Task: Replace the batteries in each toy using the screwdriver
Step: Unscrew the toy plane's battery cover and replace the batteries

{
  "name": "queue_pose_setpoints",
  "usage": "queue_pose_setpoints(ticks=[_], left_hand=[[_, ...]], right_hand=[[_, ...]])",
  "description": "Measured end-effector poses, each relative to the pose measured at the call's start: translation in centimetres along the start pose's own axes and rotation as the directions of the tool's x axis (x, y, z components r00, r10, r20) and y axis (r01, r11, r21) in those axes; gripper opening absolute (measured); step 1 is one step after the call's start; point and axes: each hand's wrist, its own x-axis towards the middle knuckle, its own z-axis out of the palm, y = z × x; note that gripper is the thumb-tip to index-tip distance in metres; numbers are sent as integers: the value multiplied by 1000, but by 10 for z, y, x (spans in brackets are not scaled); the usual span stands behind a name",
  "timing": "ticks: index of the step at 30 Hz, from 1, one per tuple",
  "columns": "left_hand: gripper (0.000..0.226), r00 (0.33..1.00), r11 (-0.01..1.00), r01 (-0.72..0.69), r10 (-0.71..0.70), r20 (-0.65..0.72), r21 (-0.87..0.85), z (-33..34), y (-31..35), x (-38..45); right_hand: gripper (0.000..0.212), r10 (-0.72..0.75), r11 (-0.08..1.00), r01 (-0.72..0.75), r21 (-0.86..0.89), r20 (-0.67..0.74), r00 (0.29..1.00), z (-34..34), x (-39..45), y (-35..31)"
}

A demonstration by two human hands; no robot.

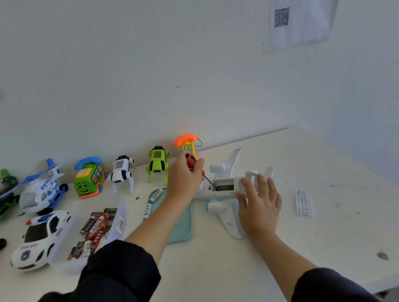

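The screwdriver (193, 161) is held tight in the left hand (184, 176), its tip poking into the open battery slot of the white toy plane (224, 190). The right hand (259, 201) lies flat on the plane with fingers spread. The plane sits on a white table (345, 209) by a white wall (137, 71). Two robot dogs (122, 172), two toy phones (89, 177) and a box of batteries (96, 230) are near

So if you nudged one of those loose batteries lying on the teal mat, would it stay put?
Probably not on its own: the batteries are smooth cylinders lying on their sides, so they would likely roll. The soft-looking teal mat may slow them somewhat.
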Motion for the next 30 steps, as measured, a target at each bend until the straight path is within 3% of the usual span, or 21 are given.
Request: queue_pose_setpoints(ticks=[5,9,11,13,16,18,20,23,27,30], left_hand=[[23,997,988,38,-47,-54,-152,-3,-12,-14],[11,987,971,58,-90,-130,-234,2,-10,-24],[10,960,949,112,-179,-213,-293,2,-7,-28],[15,894,868,237,-370,-251,-436,-1,-12,-25],[16,748,633,415,-647,-151,-654,-7,-23,-20],[15,695,510,442,-715,-78,-738,-8,-24,-19],[15,699,466,456,-715,-19,-759,-5,-18,-21],[14,761,519,435,-648,-7,-736,2,-3,-26],[17,842,702,267,-503,-194,-661,-4,12,-19],[10,903,895,14,-203,-380,-445,-11,14,-9]], right_hand=[[34,11,1000,-11,4,68,998,0,1,-2],[34,12,1000,-12,0,92,996,-2,1,-1],[34,18,1000,-18,7,94,995,-2,2,-1],[33,31,999,-32,19,72,997,-3,3,-2],[32,36,999,-37,10,71,997,-2,4,-2],[35,40,999,-39,-13,125,991,-2,5,-4],[37,45,999,-41,-25,142,989,-2,5,-4],[37,41,999,-39,-14,152,988,-5,5,-5],[36,33,999,-34,2,129,991,-4,4,-4],[34,27,999,-29,16,84,996,-1,4,-4]])
